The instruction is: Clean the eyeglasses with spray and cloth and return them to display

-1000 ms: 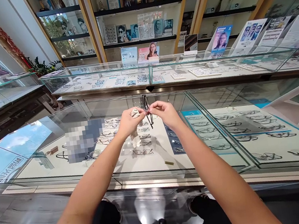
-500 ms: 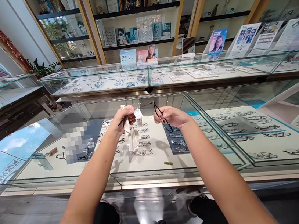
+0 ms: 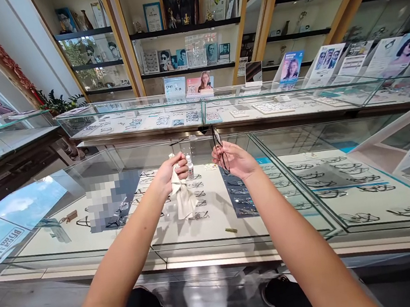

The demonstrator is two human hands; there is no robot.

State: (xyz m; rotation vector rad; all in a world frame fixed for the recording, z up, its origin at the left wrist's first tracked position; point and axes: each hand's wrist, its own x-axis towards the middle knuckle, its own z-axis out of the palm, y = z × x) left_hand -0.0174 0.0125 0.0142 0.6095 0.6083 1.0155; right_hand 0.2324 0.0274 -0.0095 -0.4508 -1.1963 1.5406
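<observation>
My right hand (image 3: 235, 159) is closed around a pair of black-framed glasses (image 3: 219, 147), held upright above the glass display counter (image 3: 87, 241). My left hand (image 3: 171, 171) pinches a cream cleaning cloth (image 3: 183, 199) that hangs down from its fingers, and it also grips a small white spray bottle (image 3: 190, 165). The two hands are a short gap apart over the middle of the counter.
Under the counter glass lie several rows of spectacle frames (image 3: 195, 195) on white trays. A second glass case (image 3: 202, 108) stands behind, with shelves of photos and posters on the wall. Leaflet stands (image 3: 329, 60) line the right. A wheeled stool base shows by my feet.
The hands have drawn apart from the glasses-wiping position. The right hand turned the glasses upright. The cloth now hangs loose from the left hand, and the camera tilted up slightly.
</observation>
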